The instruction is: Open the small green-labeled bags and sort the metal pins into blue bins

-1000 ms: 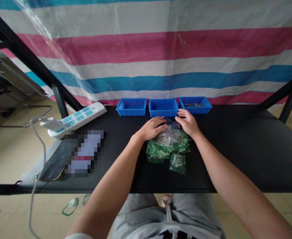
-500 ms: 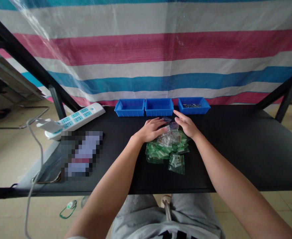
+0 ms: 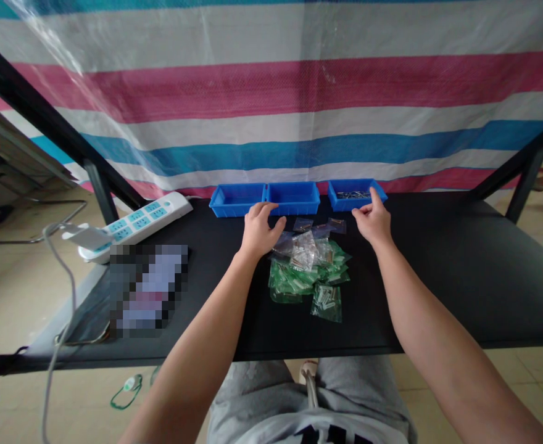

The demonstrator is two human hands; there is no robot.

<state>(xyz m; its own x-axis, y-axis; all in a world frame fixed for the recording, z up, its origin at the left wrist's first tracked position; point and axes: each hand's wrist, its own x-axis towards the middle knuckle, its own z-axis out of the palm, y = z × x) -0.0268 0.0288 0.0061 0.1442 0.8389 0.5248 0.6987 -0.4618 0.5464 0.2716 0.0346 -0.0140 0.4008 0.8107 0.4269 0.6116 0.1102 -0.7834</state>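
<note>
My left hand (image 3: 258,233) hovers in front of the middle blue bin (image 3: 294,208), its thumb and fingers apart and holding nothing. At the front right corner of the right blue bin (image 3: 340,205) is my right hand (image 3: 375,221), index finger stretched out and thumb spread. I see nothing in it; whether it touches the bin I cannot tell. Small metal parts (image 3: 352,195) lie in that bin. Between my forearms is a pile of green-tinted plastic bags (image 3: 290,280), with clear bags (image 3: 305,250) on top. One small bag (image 3: 327,302) with pale, slim pieces lies nearest me.
The left blue bin (image 3: 237,211) adjoins the middle one. A white power strip (image 3: 137,223) with a plugged-in adapter and cable lies on the left of the black table (image 3: 451,271), behind a pixelated flat object (image 3: 153,290). A striped sheet (image 3: 271,92) hangs behind the bins.
Both hands have moved apart from the pile, the left slightly leftward, the right rightward to the right bin. The clear bags and small packets at the pile's back now show.
</note>
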